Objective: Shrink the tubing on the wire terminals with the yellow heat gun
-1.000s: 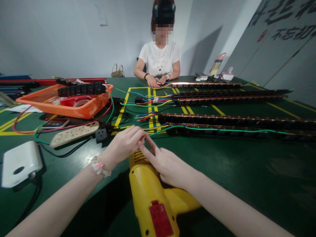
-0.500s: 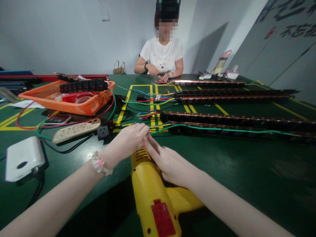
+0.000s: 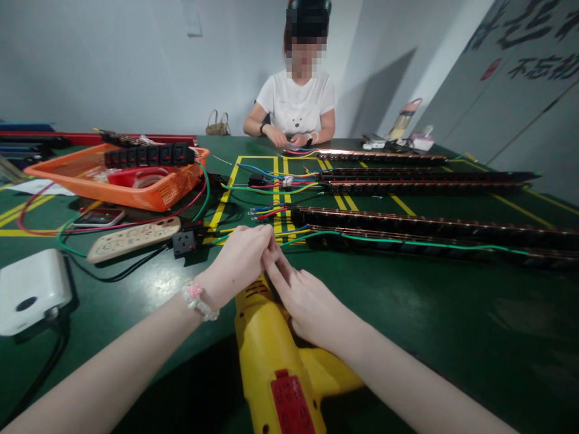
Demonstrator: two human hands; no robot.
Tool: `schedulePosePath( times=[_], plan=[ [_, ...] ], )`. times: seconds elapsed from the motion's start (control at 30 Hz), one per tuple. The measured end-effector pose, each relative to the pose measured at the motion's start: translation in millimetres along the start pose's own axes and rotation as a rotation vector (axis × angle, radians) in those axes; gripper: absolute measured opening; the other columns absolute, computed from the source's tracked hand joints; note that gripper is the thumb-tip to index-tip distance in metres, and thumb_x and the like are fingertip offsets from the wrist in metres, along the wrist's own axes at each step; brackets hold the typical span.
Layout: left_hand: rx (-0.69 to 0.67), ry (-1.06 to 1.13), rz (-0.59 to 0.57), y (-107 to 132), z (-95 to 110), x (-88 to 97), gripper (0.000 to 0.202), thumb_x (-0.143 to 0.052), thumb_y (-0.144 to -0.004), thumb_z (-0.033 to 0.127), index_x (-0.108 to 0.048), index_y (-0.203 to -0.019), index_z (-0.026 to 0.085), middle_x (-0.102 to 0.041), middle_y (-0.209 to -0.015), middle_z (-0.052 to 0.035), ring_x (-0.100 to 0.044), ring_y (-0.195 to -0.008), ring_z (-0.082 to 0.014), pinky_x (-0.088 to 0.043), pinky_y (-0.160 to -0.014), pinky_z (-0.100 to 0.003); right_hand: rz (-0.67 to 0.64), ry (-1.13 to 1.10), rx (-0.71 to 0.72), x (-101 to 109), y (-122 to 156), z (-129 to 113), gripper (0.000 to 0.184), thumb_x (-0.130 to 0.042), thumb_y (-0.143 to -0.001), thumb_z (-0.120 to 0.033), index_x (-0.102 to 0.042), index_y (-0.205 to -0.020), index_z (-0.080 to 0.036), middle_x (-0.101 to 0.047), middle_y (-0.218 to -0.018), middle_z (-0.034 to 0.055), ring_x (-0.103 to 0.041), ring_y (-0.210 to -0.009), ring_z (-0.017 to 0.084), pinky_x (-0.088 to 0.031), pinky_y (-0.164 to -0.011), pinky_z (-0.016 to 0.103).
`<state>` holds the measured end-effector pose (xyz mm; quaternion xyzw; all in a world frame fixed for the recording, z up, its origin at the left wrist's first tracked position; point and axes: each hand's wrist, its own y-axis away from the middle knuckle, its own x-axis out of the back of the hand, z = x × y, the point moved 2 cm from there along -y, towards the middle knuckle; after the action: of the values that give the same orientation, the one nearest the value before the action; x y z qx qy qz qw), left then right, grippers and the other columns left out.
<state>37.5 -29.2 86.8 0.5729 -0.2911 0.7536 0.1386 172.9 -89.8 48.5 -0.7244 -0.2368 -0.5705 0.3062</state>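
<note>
My left hand (image 3: 246, 256) is closed, knuckles up, over the front end of a yellow power tool (image 3: 266, 337) with vent slots and a red label. My right hand (image 3: 307, 295) meets it from the right, thumb and fingers pinched against the left fingertips. Whatever the fingers hold is hidden behind them. Just beyond, a green wire (image 3: 325, 234) and a blue wire run from the nearest black strip (image 3: 389, 242) toward my hands. The tool's side handle (image 3: 332, 371) passes under my right forearm.
Several long black strips (image 3: 407, 218) with wire ends lie across the green table (image 3: 429, 301). To the left are an orange basket (image 3: 90, 187), a beige power strip (image 3: 136, 238), a black socket (image 3: 183, 243) and a white box (image 3: 36, 292). A co-worker (image 3: 296, 108) sits opposite, hands at the far strip.
My hands stay pinched together, with the left wrist shifted slightly right and downward. The table's things slide a little left in view. The co-worker's hands have drawn closer together.
</note>
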Motion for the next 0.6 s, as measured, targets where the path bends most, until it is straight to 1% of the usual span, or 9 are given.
schedulePosePath(
  times=[0.17, 0.3, 0.4, 0.6],
  plan=[
    [0.025, 0.066, 0.038, -4.2, 4.5, -0.8, 0.005, -0.053, -0.081, 0.014, -0.052, -0.076, 0.016, -0.064, -0.074, -0.0025, -0.060, -0.067, -0.0171, -0.043, -0.062, -0.029, 0.002, 0.005, -0.037, -1.1, 0.2, 1.1, 0.117, -0.047, -0.054, 0.004, 0.032, -0.138, -0.013, -0.003, -0.150, 0.0307, -0.046, -0.117, 0.035, -0.046, -0.080, 0.044],
    [0.044, 0.104, 0.044, -3.6, 5.1, -0.2, 0.005, -0.054, -0.080, 0.015, -0.052, -0.076, 0.016, -0.063, -0.073, -0.0019, -0.059, -0.066, -0.0165, -0.043, -0.061, -0.028, 0.004, 0.016, -0.030, 0.3, 0.6, 0.0, 0.116, -0.046, -0.054, 0.005, 0.032, -0.138, -0.011, -0.012, -0.148, 0.0314, -0.047, -0.115, 0.036, -0.045, -0.081, 0.045],
    [0.046, 0.115, 0.057, -2.3, 5.3, 0.3, 0.006, -0.054, -0.080, 0.014, -0.052, -0.076, 0.016, -0.063, -0.073, -0.0018, -0.059, -0.066, -0.0162, -0.043, -0.060, -0.028, 0.016, 0.008, -0.027, 0.8, 0.9, -0.7, 0.115, -0.045, -0.054, 0.004, 0.029, -0.140, -0.011, -0.012, -0.148, 0.0306, -0.048, -0.114, 0.036, -0.045, -0.082, 0.045],
    [0.051, 0.106, 0.083, -0.2, 4.7, -4.0, 0.006, -0.054, -0.080, 0.015, -0.051, -0.075, 0.017, -0.063, -0.072, -0.0023, -0.059, -0.065, -0.0168, -0.043, -0.060, -0.028, 0.030, -0.026, -0.027, 0.1, 0.9, -0.5, 0.115, -0.045, -0.054, 0.004, 0.030, -0.140, -0.013, -0.013, -0.149, 0.0282, -0.038, -0.125, 0.037, -0.045, -0.083, 0.046]
  ],
)
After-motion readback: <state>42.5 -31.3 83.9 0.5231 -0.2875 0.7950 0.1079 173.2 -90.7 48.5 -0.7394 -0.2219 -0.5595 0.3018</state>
